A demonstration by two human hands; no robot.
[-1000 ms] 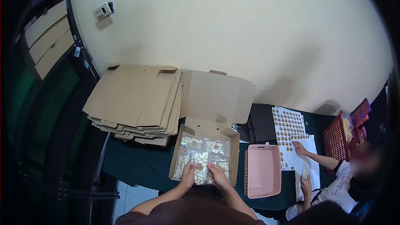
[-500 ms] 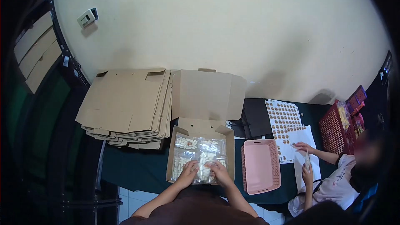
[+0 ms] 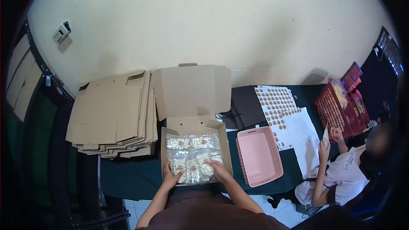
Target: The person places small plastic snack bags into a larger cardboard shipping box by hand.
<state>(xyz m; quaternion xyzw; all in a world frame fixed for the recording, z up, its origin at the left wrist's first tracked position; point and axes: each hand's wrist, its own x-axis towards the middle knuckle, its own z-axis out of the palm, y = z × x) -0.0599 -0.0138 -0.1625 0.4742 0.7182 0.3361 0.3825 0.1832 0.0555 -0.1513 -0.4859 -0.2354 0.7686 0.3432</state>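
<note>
In front of me stands an open cardboard box (image 3: 162, 162) with its lid raised toward the wall. Several clear plastic bags (image 3: 187, 169) filled with white, stick-like pieces lie inside, and small round brown stickers show on some of them. My left hand (image 3: 171, 178) rests at the box's near left corner, its fingers apart against the side of the near left bag. My right hand (image 3: 219, 171) lies with outstretched fingers on top of the near right bag. Neither hand lifts a bag.
Flattened cardboard boxes (image 3: 108, 110) are stacked at left. A pink basket (image 3: 260, 155) stands at right, near a black folder (image 3: 247, 108) and sticker sheets (image 3: 277, 106). Farther right, a co-worker (image 3: 341, 170) holds a small packet beside a red basket (image 3: 330, 108).
My hands have moved apart, the left to the box's left side and the right over the right bag. The view has shifted. The co-worker's hands have lifted off the sheets.
</note>
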